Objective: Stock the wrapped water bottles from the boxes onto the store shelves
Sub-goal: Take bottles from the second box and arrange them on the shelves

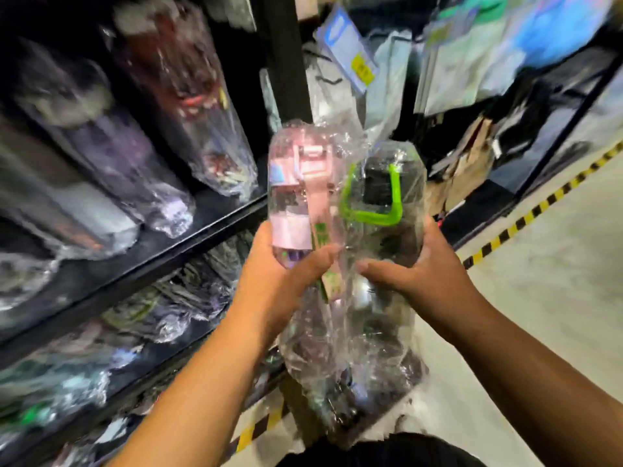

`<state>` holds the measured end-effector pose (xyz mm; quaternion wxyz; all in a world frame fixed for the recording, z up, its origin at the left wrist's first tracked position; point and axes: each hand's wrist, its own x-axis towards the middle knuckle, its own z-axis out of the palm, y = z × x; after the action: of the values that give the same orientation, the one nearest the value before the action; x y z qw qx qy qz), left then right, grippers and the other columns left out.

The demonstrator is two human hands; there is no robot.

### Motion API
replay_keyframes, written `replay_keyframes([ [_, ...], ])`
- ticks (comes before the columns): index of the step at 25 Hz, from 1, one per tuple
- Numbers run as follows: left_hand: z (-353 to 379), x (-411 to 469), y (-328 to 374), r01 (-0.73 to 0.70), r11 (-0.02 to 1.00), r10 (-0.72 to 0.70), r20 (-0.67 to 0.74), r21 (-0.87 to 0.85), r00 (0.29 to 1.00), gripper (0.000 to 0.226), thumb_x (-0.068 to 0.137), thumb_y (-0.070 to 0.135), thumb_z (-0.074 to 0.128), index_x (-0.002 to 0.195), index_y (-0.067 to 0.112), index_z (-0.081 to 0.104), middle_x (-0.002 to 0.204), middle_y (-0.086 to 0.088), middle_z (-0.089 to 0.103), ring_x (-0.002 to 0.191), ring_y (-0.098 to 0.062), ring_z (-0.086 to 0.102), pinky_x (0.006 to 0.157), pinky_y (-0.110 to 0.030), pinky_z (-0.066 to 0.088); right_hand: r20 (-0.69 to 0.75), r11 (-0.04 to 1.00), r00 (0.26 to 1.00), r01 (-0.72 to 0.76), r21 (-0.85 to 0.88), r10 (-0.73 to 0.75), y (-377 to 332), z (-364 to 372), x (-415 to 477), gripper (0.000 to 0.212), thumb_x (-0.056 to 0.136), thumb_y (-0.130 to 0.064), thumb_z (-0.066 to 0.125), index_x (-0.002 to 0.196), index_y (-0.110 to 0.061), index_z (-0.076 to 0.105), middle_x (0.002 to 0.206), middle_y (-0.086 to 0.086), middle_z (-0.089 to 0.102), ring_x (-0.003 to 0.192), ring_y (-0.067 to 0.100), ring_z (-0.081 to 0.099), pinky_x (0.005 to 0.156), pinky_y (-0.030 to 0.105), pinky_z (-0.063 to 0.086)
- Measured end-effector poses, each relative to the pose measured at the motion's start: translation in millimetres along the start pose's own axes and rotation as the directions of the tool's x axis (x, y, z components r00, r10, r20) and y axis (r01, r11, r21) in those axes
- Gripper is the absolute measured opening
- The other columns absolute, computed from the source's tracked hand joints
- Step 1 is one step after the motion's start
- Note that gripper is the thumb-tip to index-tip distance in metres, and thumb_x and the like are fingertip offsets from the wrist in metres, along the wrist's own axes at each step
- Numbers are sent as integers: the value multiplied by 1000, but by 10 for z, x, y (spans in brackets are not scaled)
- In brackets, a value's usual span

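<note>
Wrapped water bottles [350, 332], two of them, are held up mid-frame, side by side and touching: a pink bottle [291, 197] at 11 o'clock of the pair, and a black bottle [381, 187] with a green handle at 1 o'clock. The left hand [279, 274] curls round the pink one's lower body. The right hand [421, 264] grips the black one from its 3 o'clock side. Shelved bottles [188, 96], also wrapped, stand on the dark shelf [202, 227] at 9 o'clock. Yellow-black hazard tape [539, 210] crosses the floor [556, 281] at 3 o'clock.

Nothing is reading legibly: the yellow tag [362, 70] on the hanging blue-and-white packet [340, 35] and the pale pink label [291, 230] on the clear-wrapped pink bottle [286, 193] are showing only blur.
</note>
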<state>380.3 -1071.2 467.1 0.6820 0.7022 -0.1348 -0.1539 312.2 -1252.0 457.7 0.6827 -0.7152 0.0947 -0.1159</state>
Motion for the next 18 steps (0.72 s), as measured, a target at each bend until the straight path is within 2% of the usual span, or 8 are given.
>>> replay_keyframes([
  [2, 56, -58, 395, -76, 997, 77, -59, 7, 995, 80, 61, 37, 81, 130, 11, 52, 108, -8, 74, 88, -21, 73, 62, -29, 59, 45, 996, 995, 90, 18, -91, -352, -80, 145, 74, 57, -21, 93, 118, -26, 51, 108, -14, 72, 104, 1, 67, 84, 16, 51],
  [3, 57, -77, 568, -123, 992, 124, -93, 11, 988, 76, 61, 36, 82, 128, 13, 54, 105, -5, 75, 86, -19, 73, 61, -25, 58, 61, 991, 989, 130, 37, -133, -528, -96, 208, 72, 57, -17, 91, 116, -25, 51, 105, -15, 72, 102, 1, 67, 81, 14, 51],
  [5, 12, -78, 903, -212, 976, 217, -149, 46, 965, 74, 58, 41, 82, 124, 18, 57, 109, 1, 75, 97, -14, 72, 74, -24, 56, 94, 978, 974, 204, 42, -208, -903, -95, 300, 70, 57, -19, 86, 117, -27, 51, 106, -19, 72, 101, -1, 67, 79, 12, 50],
  [7, -66, -49, 1226, -269, 960, 278, -177, 78, 944, 77, 57, 45, 82, 125, 21, 56, 113, 3, 74, 105, -14, 71, 84, -30, 56, 145, 961, 950, 267, 69, -275, -1238, -84, 379, 71, 59, -19, 88, 120, -27, 52, 109, -18, 71, 101, 0, 67, 77, 11, 50],
  [12, -335, -17, 2011, -419, 895, 445, -229, 153, 866, 80, 53, 46, 83, 124, 19, 57, 113, 2, 75, 105, -16, 71, 87, -31, 57, 185, 909, 890, 408, 84, -417, -2088, 72, 592, 70, 56, -14, 92, 116, -26, 56, 104, -20, 72, 95, -2, 68, 73, 9, 50],
  [15, -568, 19, 2374, -457, 865, 499, -277, 207, 821, 78, 53, 48, 83, 121, 19, 59, 110, 1, 75, 104, -18, 71, 92, -38, 56, 160, 863, 848, 495, 103, -506, -2516, 244, 738, 67, 55, -20, 89, 114, -24, 58, 105, -16, 73, 98, 2, 69, 77, 13, 52],
  [18, -807, 25, 2593, -478, 844, 536, -327, 243, 779, 75, 52, 50, 83, 117, 20, 60, 107, 0, 75, 100, -17, 71, 96, -46, 54, 127, 824, 814, 559, 93, -567, -2806, 412, 901, 75, 54, -31, 94, 120, -24, 59, 111, -10, 73, 104, 9, 69, 93, 34, 54],
])
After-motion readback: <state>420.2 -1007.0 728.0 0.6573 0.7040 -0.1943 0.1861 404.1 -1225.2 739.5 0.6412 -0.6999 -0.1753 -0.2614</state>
